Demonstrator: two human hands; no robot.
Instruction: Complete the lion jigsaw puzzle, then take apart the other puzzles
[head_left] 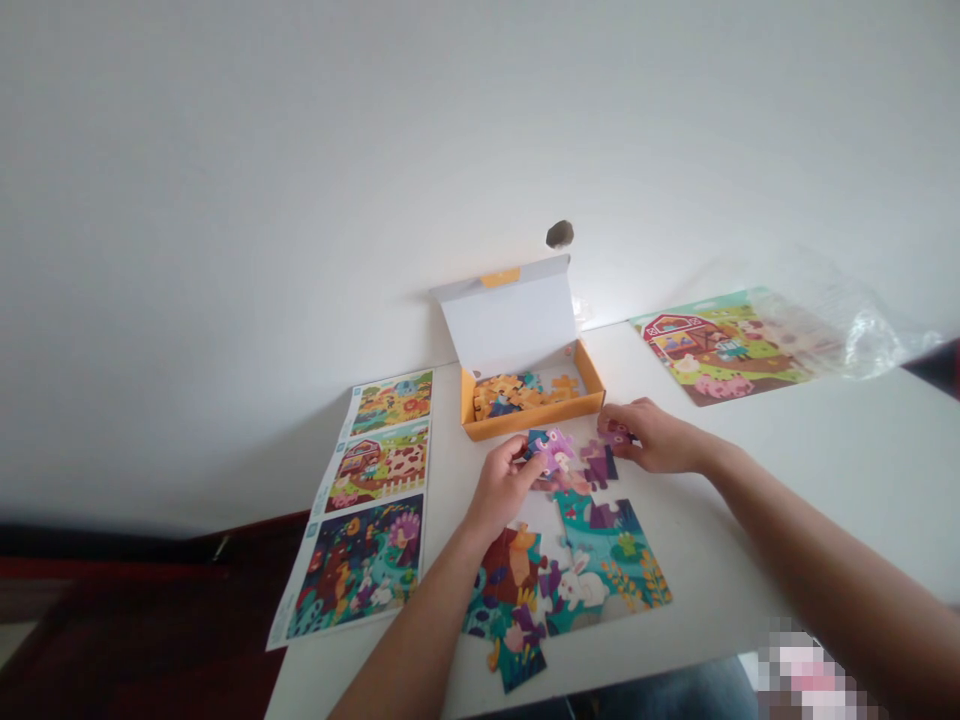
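My left hand (510, 487) is closed on a purple and blue puzzle piece (553, 452), held just in front of the box. To its right, the fingers of my right hand (649, 436) pinch another purple puzzle piece (616, 434). Below that hand lies a dark purple puzzle piece (600, 466). Nearer to me on the table is a partly joined jigsaw (615, 565), with a white rabbit, a frog and orange leaves. Its left section (504, 580) shows a brown animal, partly hidden by my left forearm. A loose teal piece (523, 665) sits by the front edge.
An orange box (532, 420) with its lid raised holds several loose pieces (517, 393). On the left, a picture sheet (352, 515) overhangs the white table (720, 540). A farm puzzle (720, 350) and clear plastic wrap (862, 335) lie at the back right by the wall.
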